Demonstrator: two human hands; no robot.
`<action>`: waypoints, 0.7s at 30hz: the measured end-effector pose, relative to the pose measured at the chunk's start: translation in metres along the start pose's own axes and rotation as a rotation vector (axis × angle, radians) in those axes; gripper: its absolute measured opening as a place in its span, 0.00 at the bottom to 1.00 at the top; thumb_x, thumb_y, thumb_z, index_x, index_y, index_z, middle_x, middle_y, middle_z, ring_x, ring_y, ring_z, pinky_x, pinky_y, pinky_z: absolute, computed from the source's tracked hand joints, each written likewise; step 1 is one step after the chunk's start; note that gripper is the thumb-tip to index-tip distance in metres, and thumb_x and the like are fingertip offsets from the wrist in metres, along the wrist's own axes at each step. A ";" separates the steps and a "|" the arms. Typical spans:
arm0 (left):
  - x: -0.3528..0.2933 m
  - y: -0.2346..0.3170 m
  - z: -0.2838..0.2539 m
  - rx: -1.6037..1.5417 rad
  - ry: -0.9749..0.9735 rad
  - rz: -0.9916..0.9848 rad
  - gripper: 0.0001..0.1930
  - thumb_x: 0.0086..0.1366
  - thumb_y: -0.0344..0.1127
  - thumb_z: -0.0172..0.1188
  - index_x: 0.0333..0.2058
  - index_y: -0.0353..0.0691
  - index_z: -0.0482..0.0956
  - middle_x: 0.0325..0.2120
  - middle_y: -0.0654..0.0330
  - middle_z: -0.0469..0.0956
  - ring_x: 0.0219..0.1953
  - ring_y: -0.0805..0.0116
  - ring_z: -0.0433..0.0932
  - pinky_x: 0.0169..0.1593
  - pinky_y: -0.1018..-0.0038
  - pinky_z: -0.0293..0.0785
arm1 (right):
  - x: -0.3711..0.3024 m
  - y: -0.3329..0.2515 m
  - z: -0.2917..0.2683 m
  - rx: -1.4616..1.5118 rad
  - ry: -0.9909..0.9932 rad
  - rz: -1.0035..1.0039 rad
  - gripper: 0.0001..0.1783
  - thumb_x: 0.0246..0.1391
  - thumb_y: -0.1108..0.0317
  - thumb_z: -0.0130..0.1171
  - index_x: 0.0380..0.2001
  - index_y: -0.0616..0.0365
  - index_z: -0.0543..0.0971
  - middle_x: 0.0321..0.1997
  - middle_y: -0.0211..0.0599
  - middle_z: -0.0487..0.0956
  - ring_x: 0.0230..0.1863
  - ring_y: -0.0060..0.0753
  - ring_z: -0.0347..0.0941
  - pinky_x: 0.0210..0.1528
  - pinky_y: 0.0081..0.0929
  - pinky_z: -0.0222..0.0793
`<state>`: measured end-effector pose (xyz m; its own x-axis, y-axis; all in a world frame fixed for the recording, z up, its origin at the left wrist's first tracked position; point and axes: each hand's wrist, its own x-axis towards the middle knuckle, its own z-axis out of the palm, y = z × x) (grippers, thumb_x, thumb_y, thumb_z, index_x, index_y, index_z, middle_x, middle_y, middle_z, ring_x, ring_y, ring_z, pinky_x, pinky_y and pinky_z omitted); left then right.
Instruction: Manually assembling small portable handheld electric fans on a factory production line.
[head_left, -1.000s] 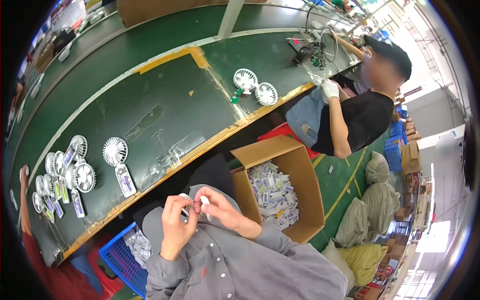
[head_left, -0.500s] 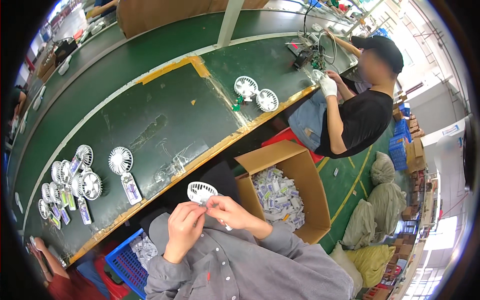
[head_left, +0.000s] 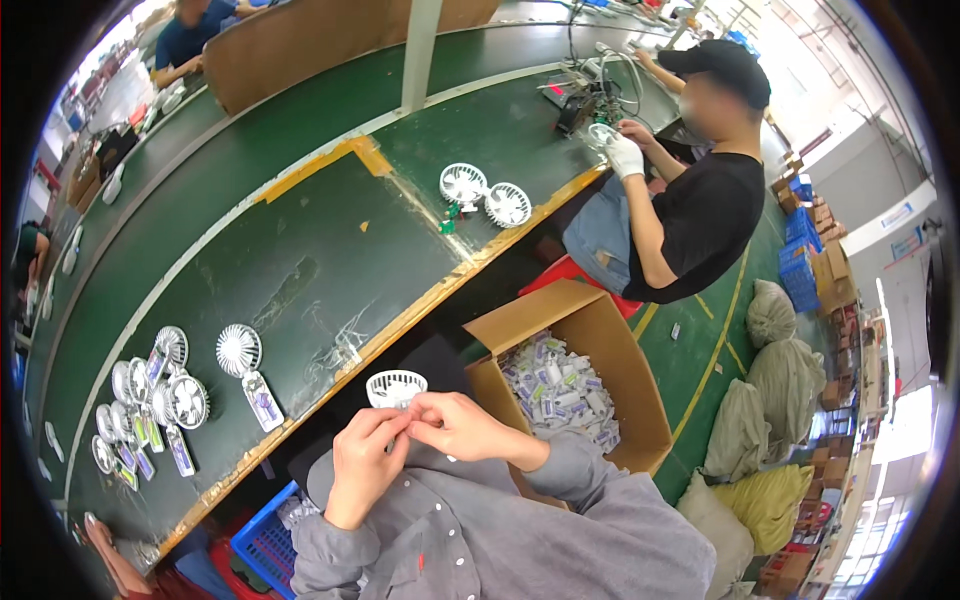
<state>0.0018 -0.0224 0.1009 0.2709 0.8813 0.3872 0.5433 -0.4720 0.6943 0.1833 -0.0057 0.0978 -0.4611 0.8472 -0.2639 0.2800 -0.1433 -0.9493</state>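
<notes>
A white handheld fan (head_left: 397,388) is held up in front of my chest, its round grille facing away from me. My right hand (head_left: 468,428) is closed round its handle, most of which the fingers hide. The fingertips of my left hand (head_left: 368,458) are pinched together at the fan's neck, against the right fingertips. Whether a small part sits between them cannot be made out. Beyond my hands, on the green bench (head_left: 330,230), lies one fan (head_left: 240,352) with a labelled handle. Left of it is a cluster of similar fans (head_left: 188,400).
An open cardboard box (head_left: 640,400) of small wrapped packets stands at my right. A blue crate (head_left: 262,540) is at my left. Two fan heads (head_left: 463,185) lie farther along the bench. A co-worker in a black cap (head_left: 700,220) sits there; another person's arm (head_left: 110,555) shows lower left.
My view has shifted slightly. The fan's head has tipped, so its grille shows flatter, and my fingers have drawn closer together at its neck.
</notes>
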 end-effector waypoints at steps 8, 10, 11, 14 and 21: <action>-0.011 0.006 -0.008 -0.367 0.032 -0.178 0.08 0.45 0.20 0.66 0.27 0.35 0.84 0.31 0.57 0.81 0.31 0.64 0.82 0.36 0.73 0.78 | -0.002 0.015 0.000 0.520 -0.334 0.017 0.11 0.62 0.61 0.55 0.29 0.57 0.76 0.18 0.19 0.69 0.15 0.10 0.62 0.17 0.14 0.56; -0.016 0.002 -0.008 -0.439 0.034 -0.205 0.08 0.44 0.20 0.67 0.26 0.34 0.84 0.31 0.55 0.82 0.31 0.65 0.83 0.36 0.74 0.78 | -0.005 0.014 0.003 0.579 -0.366 0.025 0.11 0.61 0.62 0.55 0.28 0.56 0.75 0.18 0.20 0.70 0.16 0.10 0.62 0.18 0.14 0.56; -0.021 0.005 -0.009 -0.588 0.017 -0.345 0.08 0.45 0.19 0.66 0.27 0.34 0.84 0.30 0.55 0.82 0.31 0.65 0.83 0.36 0.75 0.78 | -0.006 0.015 0.006 0.636 -0.416 0.041 0.11 0.61 0.63 0.55 0.27 0.56 0.74 0.18 0.21 0.70 0.16 0.09 0.62 0.18 0.13 0.56; -0.021 0.017 -0.007 -0.574 -0.006 -0.373 0.07 0.47 0.20 0.67 0.28 0.35 0.84 0.30 0.57 0.82 0.30 0.66 0.82 0.34 0.75 0.78 | -0.018 0.014 0.006 0.682 -0.373 0.136 0.11 0.60 0.61 0.57 0.29 0.57 0.75 0.19 0.21 0.71 0.16 0.09 0.62 0.17 0.13 0.55; -0.022 0.026 0.014 -0.431 -0.113 -0.039 0.11 0.44 0.22 0.67 0.30 0.38 0.83 0.30 0.59 0.81 0.31 0.62 0.80 0.37 0.70 0.78 | -0.066 0.008 -0.014 0.355 -0.178 0.237 0.10 0.59 0.64 0.57 0.27 0.57 0.76 0.16 0.20 0.68 0.17 0.11 0.59 0.19 0.19 0.51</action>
<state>0.0205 -0.0536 0.1019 0.3548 0.8841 0.3040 0.1805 -0.3838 0.9056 0.2274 -0.0554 0.1103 -0.5651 0.6738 -0.4761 0.1031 -0.5149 -0.8510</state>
